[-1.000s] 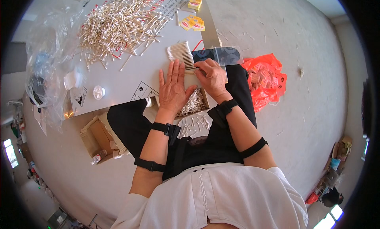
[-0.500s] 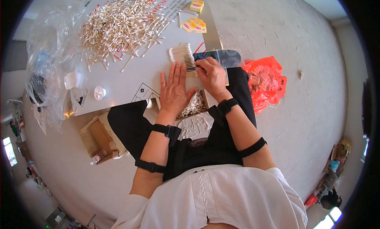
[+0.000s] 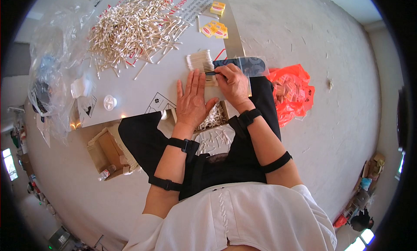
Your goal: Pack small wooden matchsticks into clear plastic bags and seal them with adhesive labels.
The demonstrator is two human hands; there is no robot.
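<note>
A neat row of cotton swabs (image 3: 199,60) lies side by side near the table's right edge. My left hand (image 3: 191,99) rests flat with fingers stretched, its fingertips on the near part of the row. My right hand (image 3: 234,84) is closed, thumb and fingers pinched at the row's right side. From its fingertips a thin dark strip (image 3: 210,73) runs across the swabs; its other end is hidden. Just beyond the right hand, a dark patterned flat piece (image 3: 232,62) lies partly under a clear plastic sheet (image 3: 257,66) that juts past the table edge.
A large heap of loose cotton swabs (image 3: 134,29) covers the far left of the table (image 3: 130,92). Yellow cards (image 3: 215,29) and a yellow box (image 3: 217,8) lie far right. A swab-filled box (image 3: 216,116) sits below my hands. A red bag (image 3: 295,90) stands to the right.
Both hands keep nearly the same places. The thin dark strip shows more plainly across the swabs, and the right fingers have shifted very slightly.
</note>
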